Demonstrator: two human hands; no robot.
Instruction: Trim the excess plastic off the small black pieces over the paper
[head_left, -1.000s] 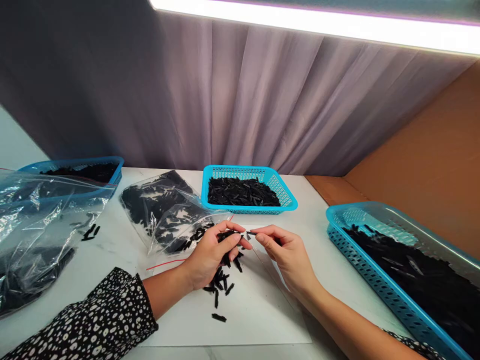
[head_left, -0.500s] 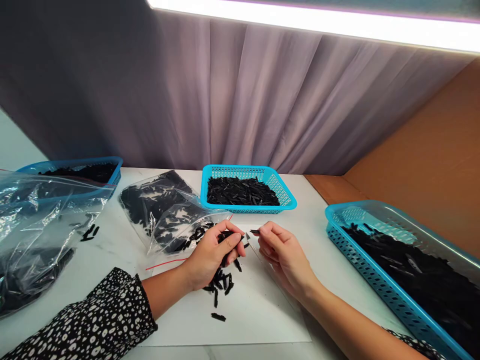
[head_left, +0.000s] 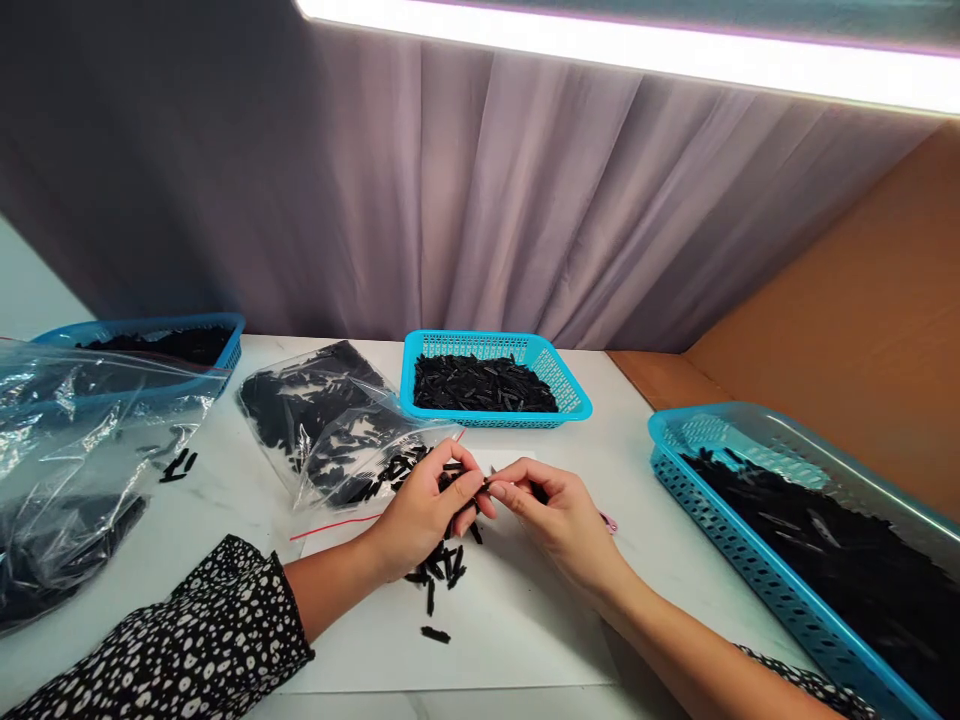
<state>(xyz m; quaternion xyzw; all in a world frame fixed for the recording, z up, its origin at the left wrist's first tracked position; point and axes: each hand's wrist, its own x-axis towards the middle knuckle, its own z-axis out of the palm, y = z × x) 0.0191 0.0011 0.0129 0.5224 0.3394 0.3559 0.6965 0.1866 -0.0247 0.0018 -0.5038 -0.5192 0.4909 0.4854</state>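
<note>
Several small black strips with ragged edges are gathered in my left hand [head_left: 424,510], its thumb and fingers closed round them. My right hand [head_left: 559,515] meets it, thumb and forefinger pinched on a black strip [head_left: 487,485] at the left fingertips. Below the hands, loose black strips [head_left: 448,565] are scattered on a white sheet [head_left: 525,640]. Behind my right hand a pink loop [head_left: 609,522] peeks out, and a grey pointed tip shows by the fingertips; whatever lies between is hidden.
A blue basket [head_left: 574,405] of black strips stands behind the hands, another blue basket [head_left: 720,540] to the right, a third [head_left: 234,350] at far left. A clear zip bag [head_left: 300,400] spills strips beside my left hand. A larger clear bag [head_left: 82,440] lies at left.
My right hand has moved left, and its fingertips now meet those of my left hand. The pink loop has come into view behind it. My left hand stays almost in place.
</note>
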